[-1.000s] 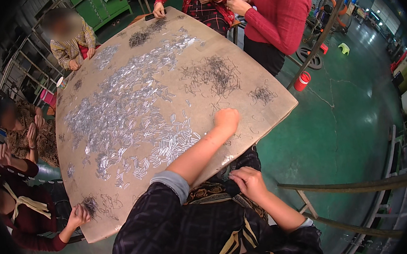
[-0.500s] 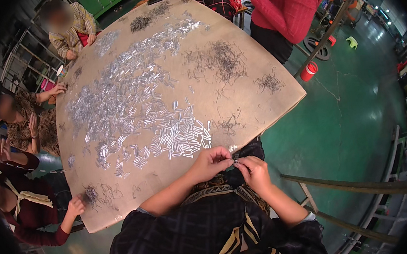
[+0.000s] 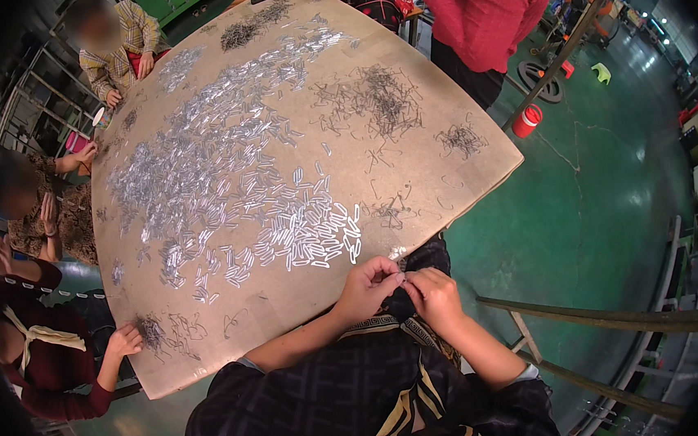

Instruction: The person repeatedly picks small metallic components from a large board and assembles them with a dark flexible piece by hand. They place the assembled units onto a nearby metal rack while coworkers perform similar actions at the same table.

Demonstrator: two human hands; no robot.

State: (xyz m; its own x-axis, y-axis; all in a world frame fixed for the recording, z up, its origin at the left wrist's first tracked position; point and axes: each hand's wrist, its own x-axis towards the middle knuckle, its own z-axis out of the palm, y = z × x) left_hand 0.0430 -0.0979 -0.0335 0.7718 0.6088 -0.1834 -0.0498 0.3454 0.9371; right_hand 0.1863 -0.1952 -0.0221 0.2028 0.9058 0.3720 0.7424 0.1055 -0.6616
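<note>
My left hand point(image 3: 366, 289) and my right hand point(image 3: 435, 295) meet just off the near edge of the brown-covered table point(image 3: 291, 313). Both are closed in a pinch, fingertips almost touching. Whatever small thing lies between them is too tiny to make out. On the tabletop beyond my left hand is a spread of shiny silver oblong metal loops point(image 3: 309, 233). A few thin dark bent wire hooks point(image 3: 389, 211) lie nearest my fingers.
A bigger heap of dark wire hooks point(image 3: 385, 104) lies farther back, with a small clump point(image 3: 462, 139) near the right corner. Co-workers sit along the left side; one in a red sweater point(image 3: 497, 10) is at the far right. A wooden rail point(image 3: 586, 316) is beside me.
My hands stay pinched together in nearly the same place, with slight finger shifts. At the far right, the red-sleeved co-worker's arm has been raised. The view has shifted slightly.
</note>
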